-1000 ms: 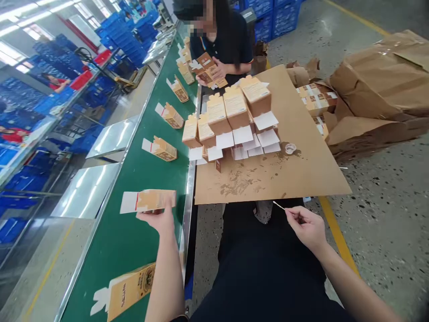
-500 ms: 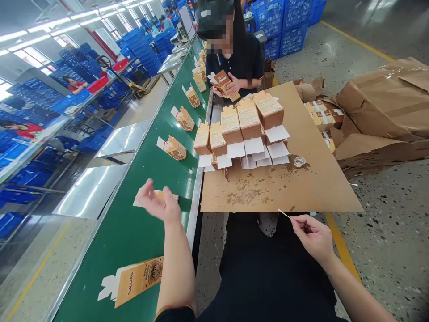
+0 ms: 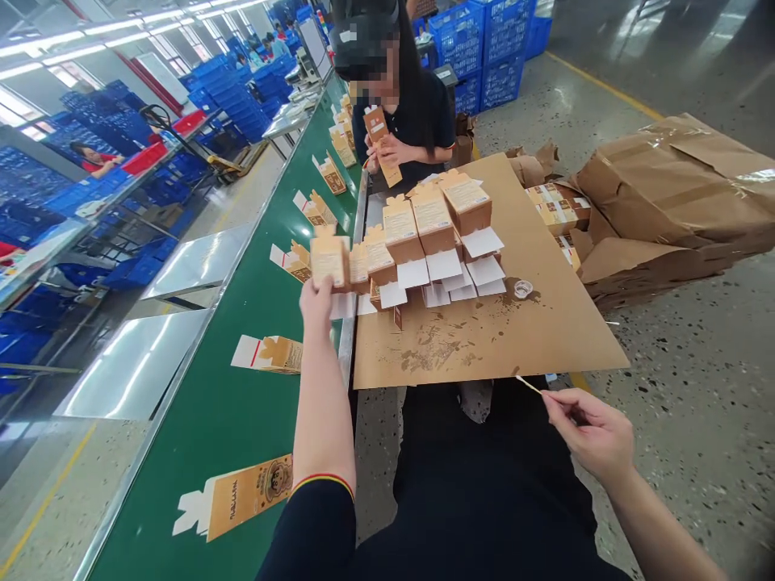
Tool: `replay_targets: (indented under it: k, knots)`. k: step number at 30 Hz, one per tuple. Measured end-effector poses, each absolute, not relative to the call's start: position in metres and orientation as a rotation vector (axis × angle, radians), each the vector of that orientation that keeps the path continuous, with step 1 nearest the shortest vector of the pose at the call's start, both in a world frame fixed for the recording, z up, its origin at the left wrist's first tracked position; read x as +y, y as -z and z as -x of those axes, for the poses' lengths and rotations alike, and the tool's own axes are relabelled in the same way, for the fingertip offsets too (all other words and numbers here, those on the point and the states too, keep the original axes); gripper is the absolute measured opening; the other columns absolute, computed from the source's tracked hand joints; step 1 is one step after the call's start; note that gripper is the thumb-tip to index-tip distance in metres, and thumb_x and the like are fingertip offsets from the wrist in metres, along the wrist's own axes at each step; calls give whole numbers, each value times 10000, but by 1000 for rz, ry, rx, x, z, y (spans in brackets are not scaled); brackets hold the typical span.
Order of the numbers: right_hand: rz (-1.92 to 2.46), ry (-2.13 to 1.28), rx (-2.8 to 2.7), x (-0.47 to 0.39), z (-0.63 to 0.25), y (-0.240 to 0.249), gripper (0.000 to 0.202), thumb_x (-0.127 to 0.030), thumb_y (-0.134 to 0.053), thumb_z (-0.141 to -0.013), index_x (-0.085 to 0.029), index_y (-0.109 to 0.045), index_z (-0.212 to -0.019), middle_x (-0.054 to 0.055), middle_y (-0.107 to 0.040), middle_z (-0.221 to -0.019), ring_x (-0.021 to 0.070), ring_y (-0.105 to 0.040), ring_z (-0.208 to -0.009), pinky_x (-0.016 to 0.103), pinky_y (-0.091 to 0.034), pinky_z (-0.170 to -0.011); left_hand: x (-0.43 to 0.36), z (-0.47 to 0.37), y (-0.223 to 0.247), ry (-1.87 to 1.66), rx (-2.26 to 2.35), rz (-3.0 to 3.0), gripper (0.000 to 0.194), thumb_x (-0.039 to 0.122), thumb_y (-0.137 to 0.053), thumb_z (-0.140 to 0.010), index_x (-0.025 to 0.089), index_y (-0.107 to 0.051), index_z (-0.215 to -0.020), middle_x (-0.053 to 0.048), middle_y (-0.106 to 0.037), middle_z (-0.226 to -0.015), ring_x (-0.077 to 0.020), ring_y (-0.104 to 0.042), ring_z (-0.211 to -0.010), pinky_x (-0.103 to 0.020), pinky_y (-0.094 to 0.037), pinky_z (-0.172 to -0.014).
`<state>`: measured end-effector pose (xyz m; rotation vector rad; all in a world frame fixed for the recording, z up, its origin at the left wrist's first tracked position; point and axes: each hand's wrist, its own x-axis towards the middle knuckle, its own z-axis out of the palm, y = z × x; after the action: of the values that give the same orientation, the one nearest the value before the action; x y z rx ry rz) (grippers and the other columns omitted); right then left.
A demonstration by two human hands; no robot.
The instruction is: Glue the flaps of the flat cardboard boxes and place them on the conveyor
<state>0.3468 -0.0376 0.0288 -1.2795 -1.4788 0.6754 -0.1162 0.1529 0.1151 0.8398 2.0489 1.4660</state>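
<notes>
My left hand (image 3: 316, 305) is closed on a small tan carton (image 3: 328, 260) at the left end of the stack, its fingers partly hidden behind it. The carton is slightly blurred, with its scalloped flap upward. Beside it, stacked cartons (image 3: 433, 226) with white flaps hanging out rest on a brown cardboard sheet (image 3: 563, 331). My right hand (image 3: 590, 432) pinches a thin cotton swab (image 3: 529, 384) just past the sheet's near edge. On the green belt (image 3: 199, 436), one carton (image 3: 282, 355) lies left of my forearm, and a printed carton (image 3: 248, 496) lies nearer me.
Across the stack, a co-worker (image 3: 417, 113) holds a brown carton (image 3: 383, 149). A small clear cup (image 3: 522, 289) and wet spots are on the sheet. More cartons line the belt's far part. Large brown paper packages (image 3: 678, 194) stand on the floor at right; blue crates (image 3: 472, 56) are behind.
My left hand has moved from above the belt, open, up to the stack's left end and taken hold of a carton. The right hand still holds the swab. The co-worker's carton is raised more upright.
</notes>
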Motion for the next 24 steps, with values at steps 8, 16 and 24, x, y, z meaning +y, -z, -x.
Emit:
replay_targets:
  k: [8, 16, 24]
  knots:
    - [1351, -683, -1541, -41, -338, -43, 283, -453, -733, -1082, -269, -837, -895, 45, -745, -689, 189, -648, -543, 336, -574, -528, 10, 16, -58, -1573, 1380, -872, 875, 512, -1064, -642, 290, -716, -1414, -166, -764, -1488, -410, -751, -1384, -563, -648, -1123]
    - [1260, -619, -1835, -4, -271, 8, 282, -249, -578, -1077, -235, -725, -837, 11, -670, -653, 156, -591, -576, 286, -511, -623, 25, -44, -15, -1328, 1469, -865, 856, 568, -1095, -587, 201, -722, -1264, -182, -830, -1261, -363, -813, -1246, -520, -639, -1124]
    - [1292, -552, -2042, 12, -269, 24, 293, -140, -573, -1041, -232, -553, -764, 3, -599, -656, 154, -516, -588, 308, -346, -627, 24, -48, -19, -1353, 1533, -927, 870, 472, -1116, -579, 213, -661, -1275, -182, -813, -1301, -355, -824, -1208, -523, -661, -1087]
